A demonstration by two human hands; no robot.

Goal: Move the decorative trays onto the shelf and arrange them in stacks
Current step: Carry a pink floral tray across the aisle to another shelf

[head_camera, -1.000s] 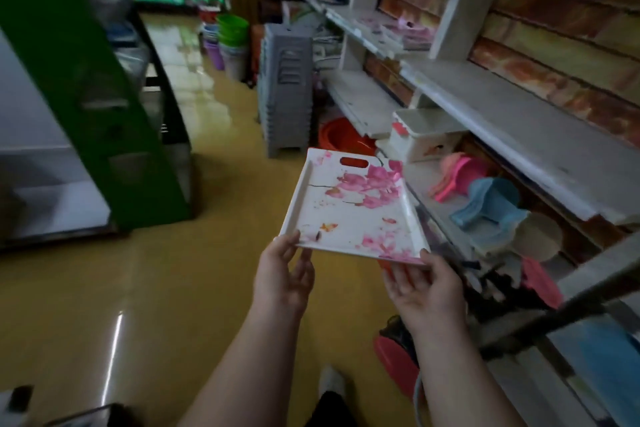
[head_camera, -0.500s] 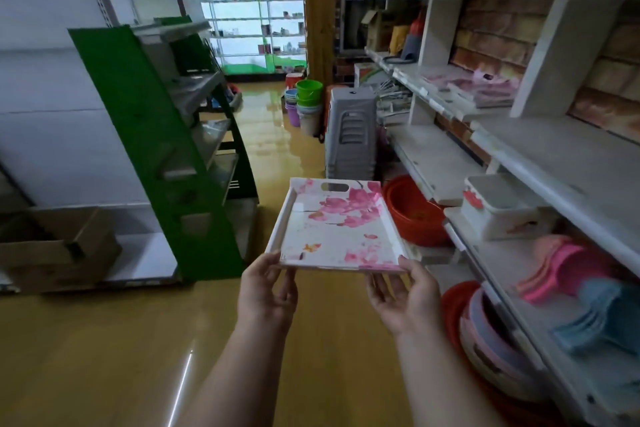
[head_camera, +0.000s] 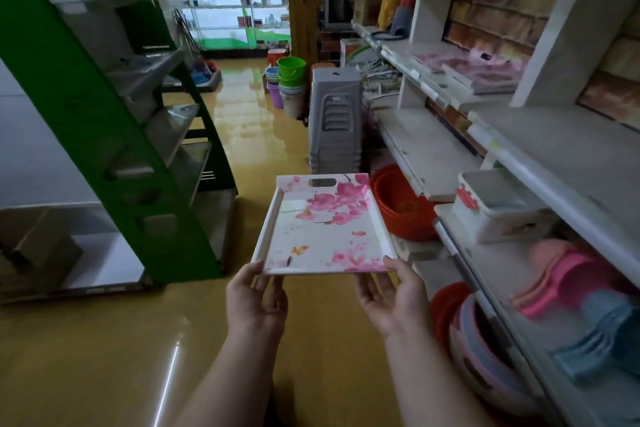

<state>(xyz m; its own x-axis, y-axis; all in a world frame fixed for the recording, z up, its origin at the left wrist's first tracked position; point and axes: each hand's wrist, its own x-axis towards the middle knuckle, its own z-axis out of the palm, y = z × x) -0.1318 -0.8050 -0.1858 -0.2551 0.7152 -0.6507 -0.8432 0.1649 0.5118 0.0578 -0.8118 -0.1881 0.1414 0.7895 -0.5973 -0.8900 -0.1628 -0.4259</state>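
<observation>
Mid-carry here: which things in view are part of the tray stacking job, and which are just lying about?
Job: floral tray, held by left hand and right hand; stacked trays on the white shelf.

Lying about: green buckets, grey stools, orange basins, white lidded box, green rack.

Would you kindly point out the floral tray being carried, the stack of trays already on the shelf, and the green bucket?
floral tray (head_camera: 322, 229), head view, on its printed base.
stack of trays (head_camera: 485, 71), head view, on the top tray's pink surface.
green bucket (head_camera: 291, 68), head view, on its side wall just below the rim.
</observation>
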